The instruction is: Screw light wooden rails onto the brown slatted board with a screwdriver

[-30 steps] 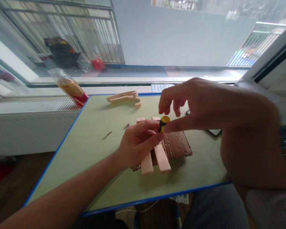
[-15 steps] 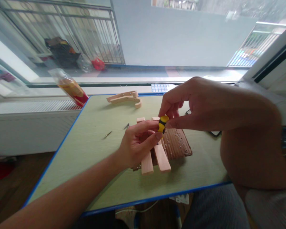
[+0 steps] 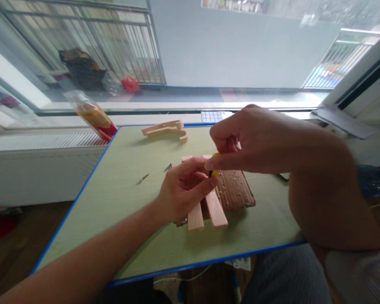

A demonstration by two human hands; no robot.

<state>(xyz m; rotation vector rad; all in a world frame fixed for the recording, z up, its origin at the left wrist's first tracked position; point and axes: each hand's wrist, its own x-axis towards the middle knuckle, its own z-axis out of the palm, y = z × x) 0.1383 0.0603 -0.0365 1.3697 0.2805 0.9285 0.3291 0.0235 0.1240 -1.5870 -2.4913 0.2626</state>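
Upright over the wooden pieces stands a small yellow-and-black screwdriver [image 3: 215,173], its tip hidden by my fingers. My right hand [image 3: 237,139] pinches the top of its handle between thumb and bent fingers. Lower on the same handle, the thumb and fingers of my left hand [image 3: 185,185] close around it. Two pale wooden strips lie side by side beneath, a left strip [image 3: 196,218] and a right strip [image 3: 215,207]. They rest on a brown corrugated cardboard piece [image 3: 236,190] dotted with holes.
Two small metal fasteners, a near one [image 3: 143,178] and a far one [image 3: 168,167], lie left of my hands. A curved wooden piece [image 3: 166,130] sits at the back of the blue-edged table [image 3: 91,219]. A plastic packet [image 3: 96,120] leans at the back left corner.
My right hand has turned on the screwdriver handle, and its thumb has swung left across the handle, covering more of it. My left hand and the wooden strips look unmoved.
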